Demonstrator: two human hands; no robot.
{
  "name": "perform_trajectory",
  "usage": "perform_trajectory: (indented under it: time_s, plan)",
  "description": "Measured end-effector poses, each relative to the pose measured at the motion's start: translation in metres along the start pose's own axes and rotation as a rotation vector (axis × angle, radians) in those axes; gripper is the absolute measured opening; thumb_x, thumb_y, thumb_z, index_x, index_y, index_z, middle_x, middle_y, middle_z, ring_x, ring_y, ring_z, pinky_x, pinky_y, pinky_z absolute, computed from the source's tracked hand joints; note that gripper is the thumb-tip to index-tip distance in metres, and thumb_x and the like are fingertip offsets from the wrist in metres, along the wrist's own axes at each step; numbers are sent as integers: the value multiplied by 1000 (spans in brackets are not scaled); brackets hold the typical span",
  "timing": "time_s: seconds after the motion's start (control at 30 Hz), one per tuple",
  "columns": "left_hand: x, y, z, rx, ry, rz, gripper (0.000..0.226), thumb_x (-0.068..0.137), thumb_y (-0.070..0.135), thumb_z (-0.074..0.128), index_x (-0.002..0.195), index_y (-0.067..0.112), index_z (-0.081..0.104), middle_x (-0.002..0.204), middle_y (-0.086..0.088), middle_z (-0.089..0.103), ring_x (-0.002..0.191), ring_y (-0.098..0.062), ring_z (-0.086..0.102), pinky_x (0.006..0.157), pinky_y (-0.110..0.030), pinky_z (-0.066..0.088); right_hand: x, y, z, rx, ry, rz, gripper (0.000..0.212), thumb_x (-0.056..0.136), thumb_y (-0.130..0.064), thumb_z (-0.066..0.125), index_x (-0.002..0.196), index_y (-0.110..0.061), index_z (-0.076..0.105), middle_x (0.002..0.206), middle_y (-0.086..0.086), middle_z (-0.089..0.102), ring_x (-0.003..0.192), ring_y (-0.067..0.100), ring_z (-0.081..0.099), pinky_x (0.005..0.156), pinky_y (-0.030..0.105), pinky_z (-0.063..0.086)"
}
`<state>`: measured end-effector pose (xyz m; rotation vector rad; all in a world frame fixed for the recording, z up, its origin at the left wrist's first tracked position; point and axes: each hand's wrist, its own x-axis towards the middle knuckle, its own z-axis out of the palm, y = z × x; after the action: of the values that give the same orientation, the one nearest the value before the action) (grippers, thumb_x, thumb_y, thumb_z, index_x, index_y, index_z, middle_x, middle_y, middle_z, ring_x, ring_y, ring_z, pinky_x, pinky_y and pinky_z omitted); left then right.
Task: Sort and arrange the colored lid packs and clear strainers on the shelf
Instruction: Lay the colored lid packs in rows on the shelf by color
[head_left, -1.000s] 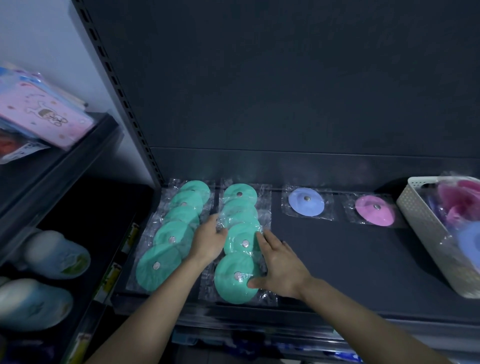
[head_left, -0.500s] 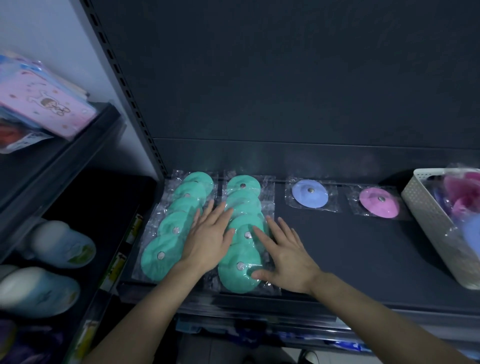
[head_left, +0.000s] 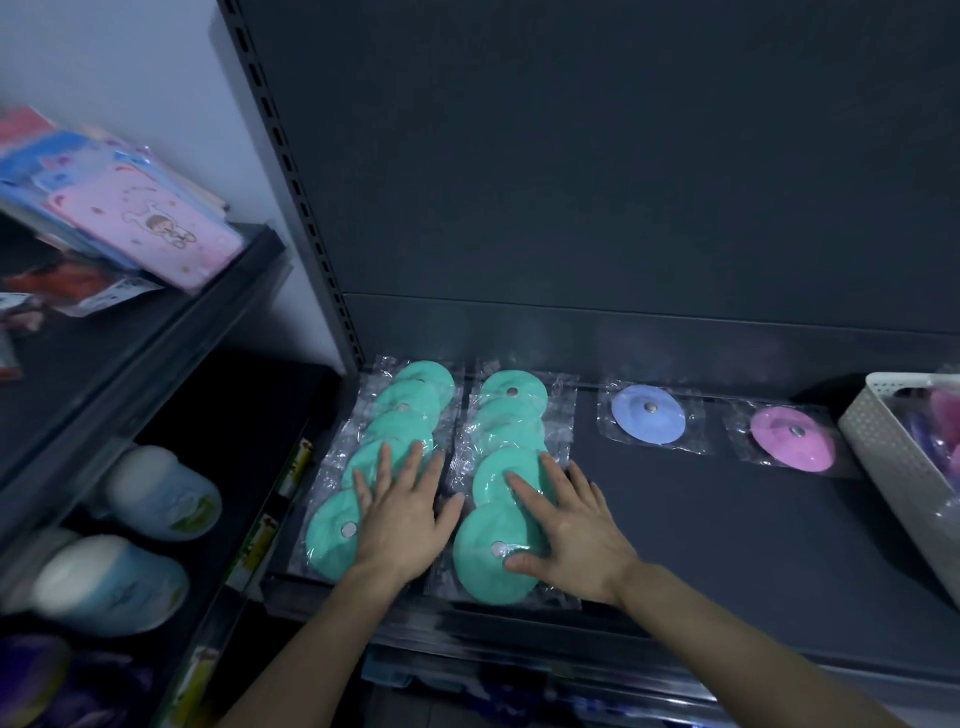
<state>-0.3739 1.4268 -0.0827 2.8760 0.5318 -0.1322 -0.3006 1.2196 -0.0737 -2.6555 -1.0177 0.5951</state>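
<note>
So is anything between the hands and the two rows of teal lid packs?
Nothing visible. The left hand rests flat on the left row of teal lid packs, the right hand on the right row.

Left teal lid row (head_left: 402, 413): round teal lids with a small metal centre stud, each sealed in clear plastic. They lie flat and overlapping, running front to back at the left end of the shelf (head_left: 701, 519).

Right teal lid row (head_left: 511, 395): same type, same overlap, just beside the first row and parallel to it.

Blue lid pack (head_left: 648, 414): single, flat, near the shelf back, apart from the teal rows.

Pink lid pack (head_left: 792, 439): single, flat, to the right of the blue one.
</note>
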Motion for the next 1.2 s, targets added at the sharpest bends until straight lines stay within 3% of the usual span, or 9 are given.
perform_trajectory:
  time_s: [0.13, 0.2, 0.33, 0.4, 0.47, 0.57, 0.83, 1.07, 1.2]
  plan:
    - [-3, 7, -1, -54, 51, 10, 89, 75, 71, -5, 152, 28, 8, 160, -2, 0, 146, -23, -16, 115, -50, -14, -4, -1, -3, 46, -4, 6, 90, 73, -81, 43, 145, -51, -3, 157, -5, -24, 144, 30, -20, 118, 52, -3]
    - [-2, 12, -5, -49, 57, 44, 89, 75, 70, -4, 152, 25, 8, 160, -2, 1, 146, -21, -14, 116, -44, -13, -7, 1, -5, 82, 11, -5, 98, 60, -92, 29, 144, -53, -3, 157, -6, -21, 144, 27, -20, 118, 51, -2]
    - [1, 20, -12, -131, 55, 126, 73, 92, 63, 24, 152, 23, 8, 161, 0, -1, 146, -15, -10, 113, -29, -7, -8, 6, -6, 141, 46, -20, 111, 53, -95, 12, 149, -41, 2, 159, -4, -12, 146, 20, -14, 120, 47, 5]
    - [-1, 24, -13, -163, 26, 189, 70, 95, 57, 32, 152, 27, 4, 160, 5, -7, 145, -10, -12, 114, -27, -3, -8, 7, -9, 192, 44, -36, 100, 69, -87, 26, 151, -30, 15, 160, -2, -3, 148, 17, -5, 120, 41, 10]
    - [-2, 30, -12, -139, -12, 262, 70, 94, 58, 33, 151, 30, 3, 158, 9, -11, 144, -8, -15, 115, -30, -2, -7, 7, -13, 292, 115, -28, 74, 89, -60, 46, 150, -24, 24, 160, -1, 7, 147, 14, 7, 118, 30, 15]
    - [0, 36, -9, -9, -66, 386, 70, 93, 62, 29, 151, 35, 0, 155, 12, -19, 142, -11, -22, 116, -34, -10, 4, 12, -20, 359, 245, 49, 58, 96, -40, 49, 147, -21, 32, 158, 4, 20, 145, 14, 17, 113, 23, 20]
    - [5, 37, -7, 70, -187, 432, 68, 94, 63, 22, 148, 40, -12, 152, 10, -28, 143, -15, -21, 110, -33, -13, 17, 24, -26, 270, 176, 90, 52, 98, -38, 44, 145, -17, 35, 156, 6, 26, 144, 18, 23, 113, 28, 25]
    - [7, 49, -19, -44, -99, 448, 71, 94, 61, 30, 151, 31, 1, 158, 9, -15, 145, -11, -15, 113, -29, -7, -2, 38, -38, 287, 271, 158, 52, 97, -36, 48, 144, -16, 37, 155, 8, 26, 141, 22, 29, 112, 29, 27]
    - [11, 75, -28, -85, -55, 521, 70, 94, 57, 37, 152, 24, 13, 160, 5, -2, 146, -10, -9, 112, -24, -4, -24, 56, -51, 259, 338, 211, 47, 95, -28, 54, 137, -10, 46, 143, 7, 42, 129, 24, 43, 105, 30, 37]
